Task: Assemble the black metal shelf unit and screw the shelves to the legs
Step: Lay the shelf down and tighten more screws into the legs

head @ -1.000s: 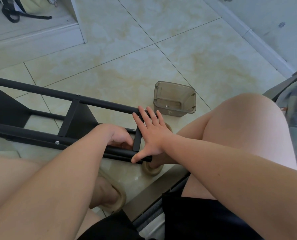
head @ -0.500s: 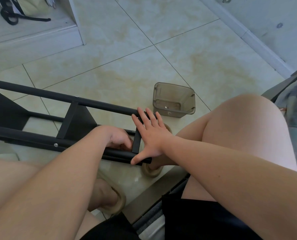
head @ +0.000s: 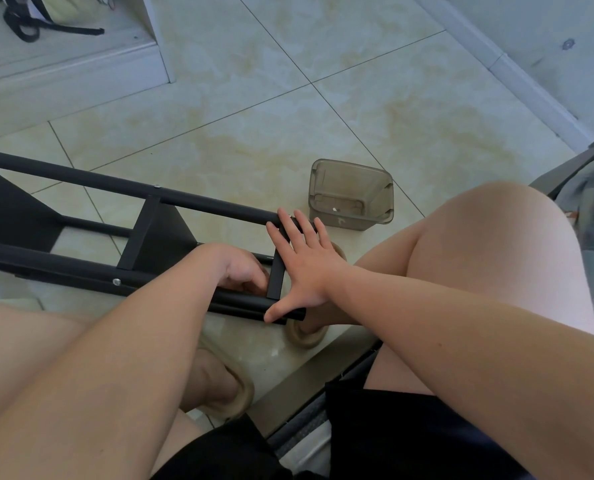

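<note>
Black shelf frame (head: 202, 206) under spread right hand (head: 306, 263); left hand (head: 239, 268) curls inside, grip unclear.

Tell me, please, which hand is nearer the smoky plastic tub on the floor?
Right. The right hand lies flat over the shelf frame's end crossbar, a short way from the tub; the left hand is farther, beyond that crossbar.

The left hand (head: 235, 268) seemingly tucks its fingers (head: 254, 282) behind the shelf unit (head: 81, 268), itself cropped left.
</note>
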Action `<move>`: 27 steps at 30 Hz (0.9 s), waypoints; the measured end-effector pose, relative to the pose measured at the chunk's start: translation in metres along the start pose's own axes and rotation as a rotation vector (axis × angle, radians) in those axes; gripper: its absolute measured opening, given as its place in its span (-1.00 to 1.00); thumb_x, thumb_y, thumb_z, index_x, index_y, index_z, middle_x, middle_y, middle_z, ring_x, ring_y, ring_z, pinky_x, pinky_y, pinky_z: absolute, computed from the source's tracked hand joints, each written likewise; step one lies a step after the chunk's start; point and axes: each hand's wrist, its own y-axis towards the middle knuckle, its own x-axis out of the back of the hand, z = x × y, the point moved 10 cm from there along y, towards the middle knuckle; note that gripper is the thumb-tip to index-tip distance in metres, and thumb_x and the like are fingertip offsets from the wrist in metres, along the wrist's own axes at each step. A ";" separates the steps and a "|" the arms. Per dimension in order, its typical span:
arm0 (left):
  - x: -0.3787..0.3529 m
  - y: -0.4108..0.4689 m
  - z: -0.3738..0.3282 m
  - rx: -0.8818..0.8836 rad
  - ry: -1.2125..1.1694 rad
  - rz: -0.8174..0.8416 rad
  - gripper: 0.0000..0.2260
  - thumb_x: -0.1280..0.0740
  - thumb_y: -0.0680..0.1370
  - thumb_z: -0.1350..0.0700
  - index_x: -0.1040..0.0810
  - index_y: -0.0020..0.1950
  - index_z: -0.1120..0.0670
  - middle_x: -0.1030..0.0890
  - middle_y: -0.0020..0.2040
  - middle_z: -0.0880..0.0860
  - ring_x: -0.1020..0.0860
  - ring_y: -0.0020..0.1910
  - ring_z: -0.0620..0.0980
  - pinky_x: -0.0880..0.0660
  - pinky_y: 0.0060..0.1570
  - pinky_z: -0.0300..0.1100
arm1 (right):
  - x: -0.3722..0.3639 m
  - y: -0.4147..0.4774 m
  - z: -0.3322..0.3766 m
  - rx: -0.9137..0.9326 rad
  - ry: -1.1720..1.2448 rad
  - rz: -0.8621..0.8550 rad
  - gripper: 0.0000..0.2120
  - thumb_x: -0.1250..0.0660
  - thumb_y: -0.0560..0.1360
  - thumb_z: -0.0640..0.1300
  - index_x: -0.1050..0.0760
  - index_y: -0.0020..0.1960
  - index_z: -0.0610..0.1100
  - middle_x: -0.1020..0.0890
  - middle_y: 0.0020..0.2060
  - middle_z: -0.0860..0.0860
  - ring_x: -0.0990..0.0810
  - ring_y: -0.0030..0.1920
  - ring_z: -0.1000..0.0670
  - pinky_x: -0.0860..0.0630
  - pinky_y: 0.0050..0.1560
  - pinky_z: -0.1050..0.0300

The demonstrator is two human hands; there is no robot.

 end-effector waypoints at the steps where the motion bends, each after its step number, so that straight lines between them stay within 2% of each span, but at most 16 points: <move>1: 0.000 0.000 0.000 -0.006 -0.011 0.000 -0.89 -0.32 0.51 0.32 -0.64 -0.10 0.18 -0.66 -0.28 0.05 -0.60 -0.27 -0.03 -0.47 -0.12 -0.21 | 0.000 0.000 0.000 0.000 -0.001 -0.002 0.49 -0.23 0.07 0.72 0.42 0.61 -0.06 0.47 0.55 -0.09 0.49 0.54 -0.21 0.41 0.52 -0.25; 4: -0.003 -0.001 -0.001 -0.024 -0.062 0.000 -0.85 -0.29 0.51 0.37 -0.63 -0.10 0.18 -0.65 -0.30 0.06 -0.60 -0.29 -0.02 -0.50 -0.25 -0.28 | 0.000 0.001 0.000 0.002 0.003 -0.014 0.49 -0.22 0.05 0.72 0.40 0.62 -0.06 0.45 0.56 -0.10 0.47 0.55 -0.21 0.42 0.50 -0.23; 5: -0.003 0.000 -0.001 -0.030 -0.079 -0.003 -0.83 -0.28 0.51 0.39 -0.63 -0.09 0.19 -0.65 -0.28 0.07 -0.61 -0.27 -0.01 -0.52 -0.24 -0.27 | 0.000 0.001 0.000 0.002 0.006 -0.015 0.49 -0.21 0.05 0.72 0.40 0.62 -0.06 0.45 0.56 -0.10 0.47 0.55 -0.21 0.43 0.50 -0.23; 7: -0.003 0.000 -0.002 -0.046 -0.102 -0.014 -0.79 -0.26 0.50 0.43 -0.64 -0.06 0.21 -0.66 -0.17 0.15 -0.62 -0.16 0.08 -0.56 -0.05 -0.16 | 0.000 0.001 0.000 0.004 0.008 -0.016 0.49 -0.19 0.03 0.73 0.41 0.61 -0.05 0.45 0.56 -0.09 0.47 0.55 -0.20 0.44 0.50 -0.22; 9: -0.003 0.000 -0.004 -0.059 -0.103 -0.017 -0.77 -0.25 0.49 0.45 -0.63 0.00 0.25 -0.64 -0.04 0.24 -0.59 -0.02 0.16 -0.50 0.17 0.01 | 0.000 0.001 0.000 0.006 0.010 -0.018 0.50 -0.18 0.03 0.74 0.41 0.61 -0.06 0.45 0.56 -0.09 0.47 0.55 -0.20 0.44 0.49 -0.22; 14: -0.001 0.002 -0.002 -0.057 -0.108 -0.022 -0.72 -0.24 0.51 0.46 -0.57 0.18 0.33 -0.60 0.12 0.34 -0.58 0.13 0.24 -0.43 0.31 0.09 | 0.000 0.001 0.000 0.006 0.005 -0.021 0.49 -0.21 0.05 0.73 0.40 0.61 -0.06 0.45 0.56 -0.09 0.47 0.55 -0.20 0.44 0.49 -0.23; 16: 0.000 0.003 -0.001 -0.056 -0.121 -0.025 -0.73 -0.26 0.51 0.44 -0.58 0.18 0.34 -0.63 0.08 0.31 -0.60 0.08 0.19 -0.48 0.28 0.05 | 0.000 0.001 0.000 0.006 0.003 -0.021 0.49 -0.22 0.06 0.72 0.41 0.61 -0.06 0.44 0.56 -0.10 0.47 0.55 -0.20 0.43 0.50 -0.24; 18: -0.001 0.003 -0.002 -0.048 -0.129 -0.018 -0.82 -0.29 0.51 0.39 -0.63 0.04 0.27 -0.68 -0.12 0.16 -0.62 -0.08 0.07 -0.56 0.07 -0.09 | 0.001 0.001 0.000 0.006 0.001 -0.020 0.49 -0.22 0.06 0.72 0.40 0.61 -0.07 0.44 0.56 -0.10 0.48 0.55 -0.21 0.42 0.51 -0.25; 19: -0.001 0.002 -0.001 -0.035 -0.120 -0.011 -0.87 -0.31 0.52 0.36 -0.64 -0.04 0.23 -0.67 -0.21 0.09 -0.61 -0.16 0.02 -0.53 -0.03 -0.16 | 0.001 0.001 0.001 0.006 0.002 -0.017 0.49 -0.22 0.06 0.72 0.40 0.61 -0.07 0.45 0.56 -0.10 0.48 0.55 -0.21 0.41 0.51 -0.25; 21: 0.000 0.001 0.001 -0.005 -0.089 -0.006 -0.90 -0.33 0.52 0.32 -0.63 -0.12 0.20 -0.64 -0.32 0.03 -0.58 -0.24 -0.01 -0.48 -0.09 -0.20 | 0.001 0.000 0.001 0.006 -0.001 -0.014 0.48 -0.21 0.07 0.72 0.41 0.61 -0.07 0.45 0.56 -0.10 0.48 0.55 -0.21 0.40 0.52 -0.26; 24: 0.000 0.001 0.001 0.006 -0.084 -0.007 -0.90 -0.33 0.51 0.34 -0.63 -0.10 0.22 -0.65 -0.32 0.05 -0.59 -0.24 0.00 -0.48 -0.08 -0.17 | 0.001 0.000 0.001 0.006 -0.002 -0.010 0.48 -0.23 0.08 0.72 0.41 0.61 -0.07 0.45 0.56 -0.10 0.48 0.55 -0.22 0.41 0.52 -0.26; 27: 0.000 0.002 0.000 -0.006 -0.109 -0.021 -0.88 -0.31 0.50 0.38 -0.63 -0.11 0.25 -0.63 -0.24 0.14 -0.58 -0.16 0.09 -0.49 -0.01 -0.10 | 0.001 0.000 0.001 0.006 -0.001 -0.007 0.48 -0.24 0.08 0.72 0.41 0.61 -0.07 0.45 0.56 -0.10 0.49 0.54 -0.21 0.40 0.52 -0.27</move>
